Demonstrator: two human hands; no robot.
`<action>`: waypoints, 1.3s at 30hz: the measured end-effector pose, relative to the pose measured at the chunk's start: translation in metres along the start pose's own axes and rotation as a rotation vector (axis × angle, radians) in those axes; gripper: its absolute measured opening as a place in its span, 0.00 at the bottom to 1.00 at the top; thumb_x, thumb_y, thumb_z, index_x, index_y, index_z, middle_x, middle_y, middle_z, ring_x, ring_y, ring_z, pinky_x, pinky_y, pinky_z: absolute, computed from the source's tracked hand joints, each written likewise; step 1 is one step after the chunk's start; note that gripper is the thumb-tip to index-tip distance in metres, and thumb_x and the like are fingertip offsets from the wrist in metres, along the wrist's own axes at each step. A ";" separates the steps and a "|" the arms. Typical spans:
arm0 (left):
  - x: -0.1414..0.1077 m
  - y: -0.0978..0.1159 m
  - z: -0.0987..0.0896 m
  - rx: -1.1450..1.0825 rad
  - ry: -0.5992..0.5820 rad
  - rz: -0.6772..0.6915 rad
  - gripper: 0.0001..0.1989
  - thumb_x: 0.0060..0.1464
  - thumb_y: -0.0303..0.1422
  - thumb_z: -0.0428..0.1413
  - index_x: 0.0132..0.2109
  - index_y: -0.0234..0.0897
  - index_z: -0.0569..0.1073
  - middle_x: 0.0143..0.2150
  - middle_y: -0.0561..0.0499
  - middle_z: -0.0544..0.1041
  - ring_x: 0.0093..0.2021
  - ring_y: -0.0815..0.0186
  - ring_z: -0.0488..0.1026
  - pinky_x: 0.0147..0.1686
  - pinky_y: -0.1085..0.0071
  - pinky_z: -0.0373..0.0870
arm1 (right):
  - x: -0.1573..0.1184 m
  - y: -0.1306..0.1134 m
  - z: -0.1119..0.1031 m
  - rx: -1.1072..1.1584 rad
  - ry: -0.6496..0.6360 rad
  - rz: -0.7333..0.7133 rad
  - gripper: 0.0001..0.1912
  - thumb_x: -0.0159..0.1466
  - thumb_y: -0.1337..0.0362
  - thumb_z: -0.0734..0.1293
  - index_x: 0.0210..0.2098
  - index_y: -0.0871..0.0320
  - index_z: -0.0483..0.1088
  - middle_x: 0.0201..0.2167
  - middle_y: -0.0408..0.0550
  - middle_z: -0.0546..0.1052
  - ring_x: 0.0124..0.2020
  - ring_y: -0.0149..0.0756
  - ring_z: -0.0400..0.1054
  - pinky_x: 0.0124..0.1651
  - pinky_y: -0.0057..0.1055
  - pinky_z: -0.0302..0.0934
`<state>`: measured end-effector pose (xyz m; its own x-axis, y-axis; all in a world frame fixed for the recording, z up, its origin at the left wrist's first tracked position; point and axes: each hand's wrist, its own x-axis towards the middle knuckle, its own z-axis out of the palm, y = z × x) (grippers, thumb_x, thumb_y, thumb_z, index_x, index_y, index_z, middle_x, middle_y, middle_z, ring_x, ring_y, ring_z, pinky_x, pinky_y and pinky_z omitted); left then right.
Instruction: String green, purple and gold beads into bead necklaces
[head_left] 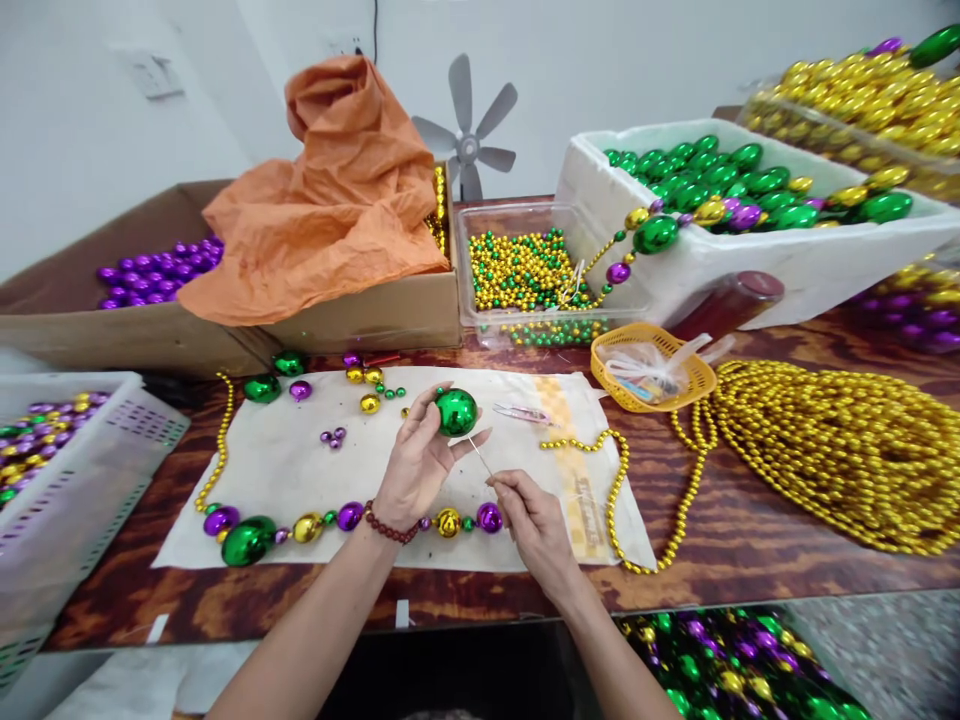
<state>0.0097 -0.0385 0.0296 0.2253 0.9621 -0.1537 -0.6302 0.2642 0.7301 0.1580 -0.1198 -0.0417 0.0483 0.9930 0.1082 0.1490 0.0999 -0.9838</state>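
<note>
My left hand [418, 440] holds a big shiny green bead [456, 412] above the white cloth [285, 470]. Pinched in my right hand [525, 510] is a thin metal needle [481, 456], its far end at the underside of that bead. Below my hands lies a string of beads in purple, green and gold, with a large green bead [249, 540] near its left end and a purple bead [490, 517] by my right hand. Loose gold beads [370, 403], small purple beads [334, 437] and green beads [288, 363] rest on the cloth's far side. Tweezers [521, 412] lie right of the held bead.
A gold bead chain [619, 500] curves over the cloth's right side toward a heap of gold chains [832, 450]. Behind stand a yellow basket [697, 385], a clear bin [517, 325], a foam box [600, 190] and a cardboard box [390, 310]. At left is a white crate [127, 450].
</note>
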 end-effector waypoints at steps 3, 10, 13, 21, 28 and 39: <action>-0.001 -0.005 -0.002 0.011 -0.004 -0.029 0.16 0.56 0.37 0.65 0.51 0.44 0.76 0.49 0.50 0.77 0.50 0.57 0.77 0.54 0.49 0.74 | -0.001 -0.001 0.005 0.029 0.002 0.027 0.15 0.72 0.55 0.60 0.41 0.57 0.73 0.19 0.37 0.62 0.19 0.27 0.56 0.22 0.24 0.52; -0.006 -0.026 -0.002 0.045 0.007 -0.120 0.16 0.54 0.38 0.66 0.50 0.42 0.77 0.48 0.48 0.77 0.46 0.61 0.77 0.50 0.60 0.75 | 0.011 -0.008 0.000 0.130 -0.025 0.048 0.14 0.71 0.55 0.61 0.44 0.58 0.72 0.20 0.37 0.64 0.20 0.28 0.59 0.24 0.25 0.56; -0.002 -0.025 -0.002 0.056 0.021 -0.068 0.16 0.55 0.39 0.65 0.50 0.42 0.76 0.49 0.49 0.76 0.47 0.62 0.76 0.51 0.59 0.75 | 0.015 -0.009 -0.013 0.202 -0.126 0.088 0.16 0.68 0.55 0.64 0.49 0.58 0.73 0.26 0.43 0.76 0.26 0.32 0.71 0.29 0.27 0.64; 0.025 -0.028 -0.021 0.750 -0.177 0.008 0.18 0.59 0.41 0.61 0.54 0.39 0.75 0.54 0.45 0.78 0.52 0.59 0.75 0.54 0.62 0.71 | 0.028 0.005 -0.026 0.320 0.080 0.297 0.19 0.57 0.48 0.74 0.32 0.58 0.73 0.27 0.50 0.81 0.26 0.38 0.77 0.26 0.26 0.61; 0.070 0.045 -0.107 1.626 0.132 0.375 0.09 0.60 0.30 0.53 0.43 0.37 0.78 0.44 0.44 0.81 0.46 0.57 0.76 0.52 0.59 0.71 | 0.028 0.027 -0.037 0.288 0.107 0.314 0.20 0.56 0.47 0.75 0.30 0.58 0.74 0.26 0.47 0.79 0.23 0.33 0.72 0.24 0.25 0.57; 0.044 0.030 -0.111 2.131 0.112 0.190 0.17 0.65 0.28 0.47 0.57 0.37 0.72 0.55 0.41 0.73 0.49 0.56 0.74 0.44 0.64 0.71 | 0.022 0.041 -0.039 0.215 0.119 0.355 0.21 0.56 0.45 0.75 0.28 0.58 0.73 0.22 0.46 0.75 0.21 0.32 0.64 0.24 0.27 0.57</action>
<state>-0.0818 0.0197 -0.0287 0.1927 0.9810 0.0230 0.9664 -0.1937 0.1689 0.2032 -0.0964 -0.0737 0.1745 0.9551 -0.2395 -0.1058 -0.2236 -0.9689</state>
